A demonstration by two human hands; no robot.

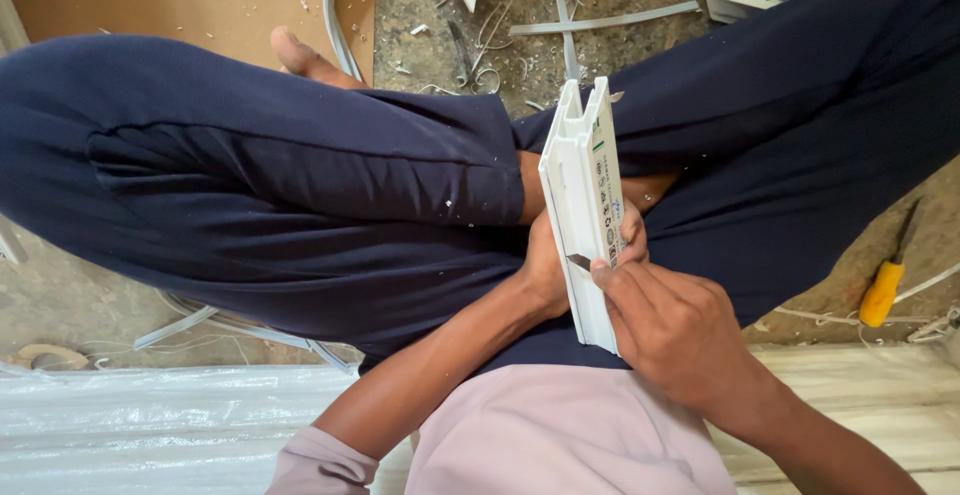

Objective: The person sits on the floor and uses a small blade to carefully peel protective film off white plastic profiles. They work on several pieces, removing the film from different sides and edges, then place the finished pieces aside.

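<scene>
Profile, white plastic, upright over lap.
Left hand grips it at 9 o'clock; right hand pinches blade against it.

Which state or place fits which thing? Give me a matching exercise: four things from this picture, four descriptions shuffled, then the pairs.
Things:
1. white plastic profile
2. small blade
3. yellow-handled screwdriver
4. left hand

Descriptions:
A. lying on the floor at the right
B. gripping the profile from behind
C. held on end over the crossed legs
D. pinched in the right hand, tip against the profile

Pairs: 1-C, 2-D, 3-A, 4-B
</scene>
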